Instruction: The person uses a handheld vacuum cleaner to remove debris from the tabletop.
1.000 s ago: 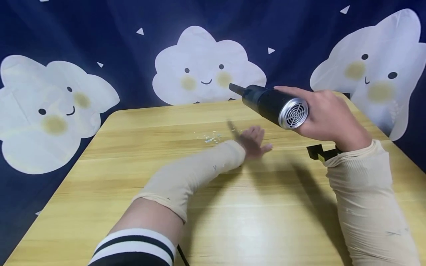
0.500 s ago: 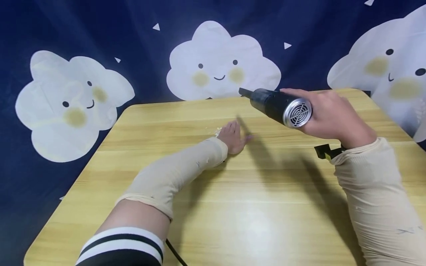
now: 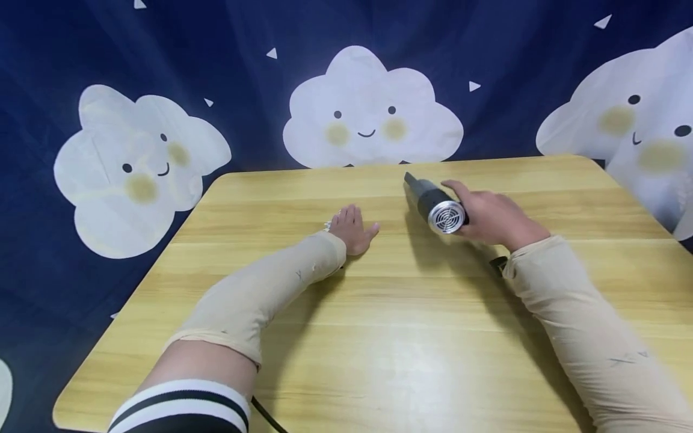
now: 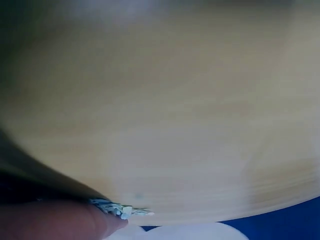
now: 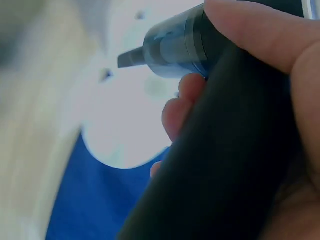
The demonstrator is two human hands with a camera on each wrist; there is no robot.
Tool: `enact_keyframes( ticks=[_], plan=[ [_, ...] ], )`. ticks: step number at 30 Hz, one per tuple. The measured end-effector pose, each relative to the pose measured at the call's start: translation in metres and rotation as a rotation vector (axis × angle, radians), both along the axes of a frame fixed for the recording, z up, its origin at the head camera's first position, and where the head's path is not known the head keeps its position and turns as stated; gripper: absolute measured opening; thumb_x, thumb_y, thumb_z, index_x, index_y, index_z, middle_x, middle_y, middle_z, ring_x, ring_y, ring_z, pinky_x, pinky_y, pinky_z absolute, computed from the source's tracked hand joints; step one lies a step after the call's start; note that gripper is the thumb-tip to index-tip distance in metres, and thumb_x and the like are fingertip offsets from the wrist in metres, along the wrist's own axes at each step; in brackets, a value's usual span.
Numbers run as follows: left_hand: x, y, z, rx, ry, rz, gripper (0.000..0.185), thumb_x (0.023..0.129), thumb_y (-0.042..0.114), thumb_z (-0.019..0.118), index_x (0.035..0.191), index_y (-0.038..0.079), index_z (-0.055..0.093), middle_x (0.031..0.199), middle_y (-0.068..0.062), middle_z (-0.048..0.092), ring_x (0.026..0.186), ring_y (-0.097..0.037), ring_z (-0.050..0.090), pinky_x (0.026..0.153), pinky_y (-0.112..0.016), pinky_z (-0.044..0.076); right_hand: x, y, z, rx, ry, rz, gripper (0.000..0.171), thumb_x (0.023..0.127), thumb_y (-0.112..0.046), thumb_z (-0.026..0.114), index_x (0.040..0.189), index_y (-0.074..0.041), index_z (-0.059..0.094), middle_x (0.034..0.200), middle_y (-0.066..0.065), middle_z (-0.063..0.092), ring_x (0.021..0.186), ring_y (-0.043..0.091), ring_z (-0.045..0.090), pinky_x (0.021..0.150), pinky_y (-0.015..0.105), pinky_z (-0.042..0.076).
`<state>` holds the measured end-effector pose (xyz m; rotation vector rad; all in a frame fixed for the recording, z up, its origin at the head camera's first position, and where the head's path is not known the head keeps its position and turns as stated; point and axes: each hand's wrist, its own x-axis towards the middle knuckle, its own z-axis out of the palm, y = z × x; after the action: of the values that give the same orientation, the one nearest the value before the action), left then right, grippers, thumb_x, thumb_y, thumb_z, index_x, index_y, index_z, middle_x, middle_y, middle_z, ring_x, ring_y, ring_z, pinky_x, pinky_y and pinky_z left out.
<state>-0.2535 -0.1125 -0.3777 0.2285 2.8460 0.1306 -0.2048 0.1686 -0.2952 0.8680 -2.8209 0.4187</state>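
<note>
My left hand (image 3: 353,231) rests on the wooden table with its fingers stretched out and the thumb spread to the right. Small paper scraps (image 4: 122,210) lie bunched against the edge of that hand in the left wrist view; in the head view the hand hides most of them. My right hand (image 3: 495,219) grips a black handheld vacuum cleaner (image 3: 428,201) by its handle. Its flat nozzle (image 5: 132,58) points away from me, and its silver vented end faces me. The vacuum is to the right of my left hand, apart from it and low over the table.
The wooden table (image 3: 379,313) has rounded corners and spans most of the head view. Behind it hangs a dark blue curtain (image 3: 249,108) with smiling white clouds. A black cord (image 3: 267,416) runs by my left forearm at the front.
My left hand has slid left over the table, and the scraps are now bunched beside it. My right hand has brought the vacuum lower and to the left. The head view has shifted.
</note>
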Motion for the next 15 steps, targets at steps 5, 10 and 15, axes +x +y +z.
enact_keyframes(
  ticks=[5, 10, 15],
  plan=[
    [-0.001, -0.013, 0.002, -0.027, -0.016, -0.026, 0.078, 0.101, 0.056, 0.010, 0.154, 0.000, -0.002, 0.161, -0.014, -0.006, 0.147, -0.028, -0.007, 0.116, -0.042, -0.004, -0.006, -0.004, -0.021, 0.109, -0.066, 0.003, 0.087, 0.076, -0.015, 0.080, 0.144, 0.000, 0.029, 0.113, 0.029, 0.062, 0.099, 0.042, 0.062, 0.073, 0.056, 0.048],
    [-0.016, -0.025, 0.000, -0.050, 0.055, -0.057, 0.076, 0.102, 0.054, 0.014, 0.154, -0.001, 0.004, 0.161, -0.015, 0.000, 0.147, -0.028, -0.002, 0.117, -0.043, -0.001, -0.008, -0.008, -0.033, 0.122, -0.088, 0.006, 0.086, 0.075, -0.011, 0.081, 0.144, 0.000, 0.030, 0.110, 0.028, 0.063, 0.099, 0.042, 0.062, 0.071, 0.057, 0.048],
    [-0.025, -0.040, -0.002, -0.023, 0.023, -0.104, 0.073, 0.104, 0.051, 0.017, 0.154, -0.001, 0.004, 0.161, -0.016, 0.003, 0.147, -0.029, 0.001, 0.117, -0.044, 0.003, -0.006, -0.012, -0.042, 0.120, -0.127, 0.030, 0.088, 0.075, -0.018, 0.083, 0.144, -0.001, 0.031, 0.108, 0.028, 0.061, 0.099, 0.043, 0.061, 0.073, 0.057, 0.048]
  ],
)
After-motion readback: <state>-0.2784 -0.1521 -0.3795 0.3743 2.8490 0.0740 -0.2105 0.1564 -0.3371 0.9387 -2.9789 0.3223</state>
